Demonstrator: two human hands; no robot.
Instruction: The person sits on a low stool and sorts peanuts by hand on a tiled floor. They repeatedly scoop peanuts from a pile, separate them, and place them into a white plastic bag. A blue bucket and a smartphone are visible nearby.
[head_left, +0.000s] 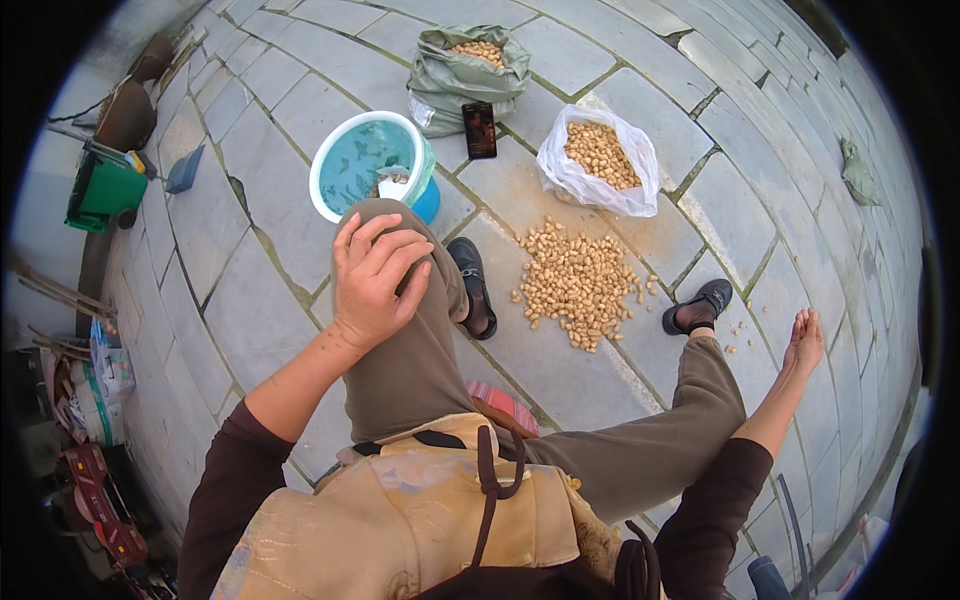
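Note:
My left hand (379, 271) lies on my left knee with its fingers apart and nothing in it. Out past my right leg, my right hand (804, 342) hangs over the paving with its fingers close together; whether it holds anything is hidden. A heap of unshelled peanuts (576, 283) is spread on the stone between my feet. Behind it stands a white plastic bag (564, 171) full of peanuts. A blue bucket (322, 174) with a white rim is just beyond my left knee; a white object (393, 184) and some peanuts are inside.
A green-grey woven sack (442, 86) of peanuts stands at the back, with a smartphone (479, 131) leaning on it. Several loose peanuts lie by my right shoe (699, 306). A green bin (107, 187) and a blue dustpan (185, 171) are at the left.

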